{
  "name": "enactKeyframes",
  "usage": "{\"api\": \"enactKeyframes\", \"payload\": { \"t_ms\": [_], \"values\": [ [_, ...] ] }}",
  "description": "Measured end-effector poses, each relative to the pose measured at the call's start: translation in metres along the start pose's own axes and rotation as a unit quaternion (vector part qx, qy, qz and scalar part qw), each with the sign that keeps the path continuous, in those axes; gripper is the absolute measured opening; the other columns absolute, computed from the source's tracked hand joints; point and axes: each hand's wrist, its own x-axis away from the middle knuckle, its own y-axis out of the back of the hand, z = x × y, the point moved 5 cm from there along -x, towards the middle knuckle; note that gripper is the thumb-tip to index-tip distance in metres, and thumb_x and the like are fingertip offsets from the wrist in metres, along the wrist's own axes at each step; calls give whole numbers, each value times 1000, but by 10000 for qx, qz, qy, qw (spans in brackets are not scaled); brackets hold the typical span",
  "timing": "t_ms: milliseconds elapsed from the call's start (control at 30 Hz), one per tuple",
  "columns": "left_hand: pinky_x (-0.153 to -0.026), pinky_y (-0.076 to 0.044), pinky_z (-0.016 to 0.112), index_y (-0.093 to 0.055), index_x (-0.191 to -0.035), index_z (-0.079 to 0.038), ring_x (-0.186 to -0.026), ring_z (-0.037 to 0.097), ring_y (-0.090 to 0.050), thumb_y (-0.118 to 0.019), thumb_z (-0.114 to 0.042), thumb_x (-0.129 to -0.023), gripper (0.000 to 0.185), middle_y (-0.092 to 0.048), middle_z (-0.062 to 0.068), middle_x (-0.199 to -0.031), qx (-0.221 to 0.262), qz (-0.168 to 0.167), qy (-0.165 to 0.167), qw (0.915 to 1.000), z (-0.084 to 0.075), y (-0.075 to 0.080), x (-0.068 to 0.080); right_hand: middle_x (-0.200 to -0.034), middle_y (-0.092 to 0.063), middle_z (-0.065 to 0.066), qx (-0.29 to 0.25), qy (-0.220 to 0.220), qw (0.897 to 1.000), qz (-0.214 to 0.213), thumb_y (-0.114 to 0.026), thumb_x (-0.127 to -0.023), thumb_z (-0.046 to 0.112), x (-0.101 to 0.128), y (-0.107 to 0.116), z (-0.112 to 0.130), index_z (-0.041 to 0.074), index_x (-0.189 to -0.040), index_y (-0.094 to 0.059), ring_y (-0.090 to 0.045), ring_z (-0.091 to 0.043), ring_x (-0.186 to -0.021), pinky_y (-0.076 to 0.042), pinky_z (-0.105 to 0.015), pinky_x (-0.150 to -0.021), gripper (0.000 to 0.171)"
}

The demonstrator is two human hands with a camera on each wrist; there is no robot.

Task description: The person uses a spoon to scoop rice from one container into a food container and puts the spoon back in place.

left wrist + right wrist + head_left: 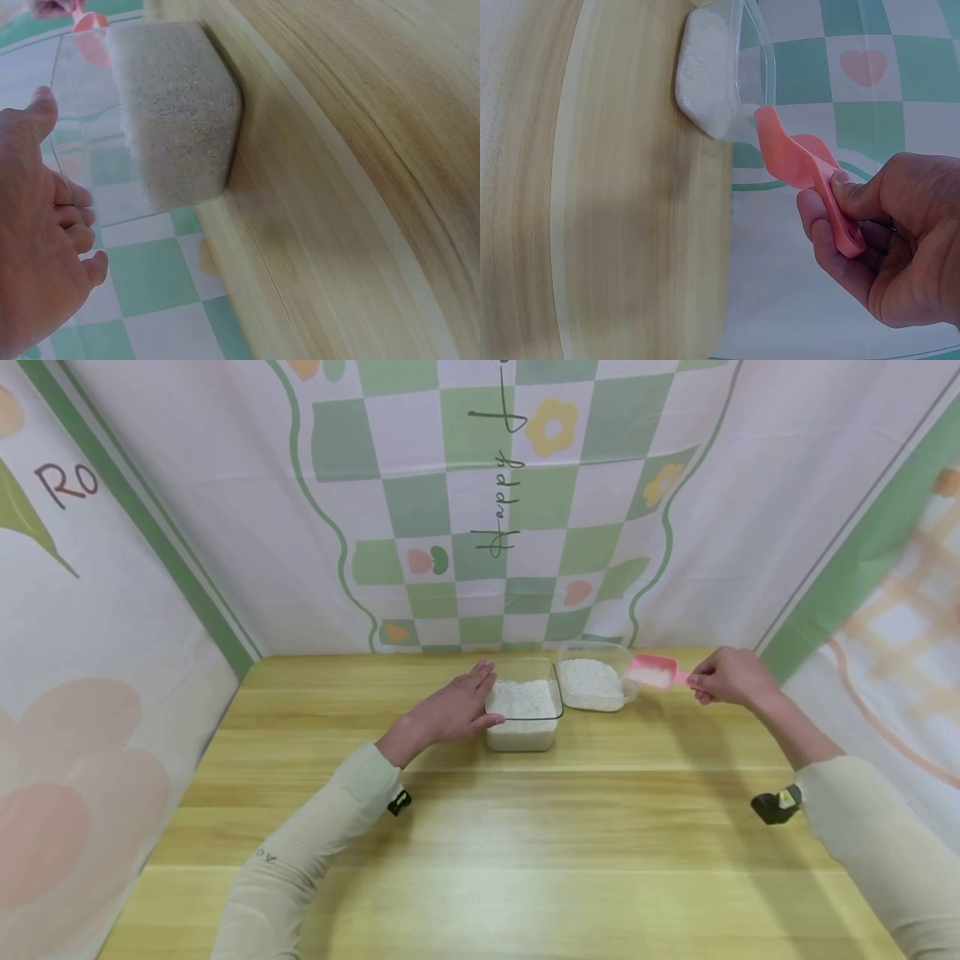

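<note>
A square glass container (522, 737) holds white grains that look like rice (180, 112). My left hand (457, 706) rests against its left rim, fingers fairly straight and the thumb near the front corner. To its right stands a clear plastic tub (600, 703) with white, finer-looking contents (591, 678). With thumb and fingers, my right hand (731, 677) grips the handle of a small pink scoop (791, 161), held just right of the tub's rim. Some white material (651, 677) lies in the scoop's bowl; in the right wrist view the bowl's inside is mostly hidden.
Both containers stand near the back edge of a wooden table (480, 843). Behind them hangs a checked cloth (480, 493) with printed flowers. Printed cloth panels (90, 710) also stand at the sides. A small dark device (777, 806) sits by the right cuff.
</note>
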Motion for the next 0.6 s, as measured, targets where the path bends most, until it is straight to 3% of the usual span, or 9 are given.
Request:
{"api": "enactKeyframes", "payload": {
  "t_ms": [600],
  "values": [
    [-127, -19, 42, -15, -158, 3, -157, 26, -5, -31, -58, -104, 83, -8, 18, -168, -23, 9, 5, 10000, 0, -1, 1, -70, -73, -3, 233, -86, 9996, -162, -57, -100, 15, -8, 2, 8, -12, -107, -70, -68, -15, -64, -58, -48, -71, 32]
  ]
}}
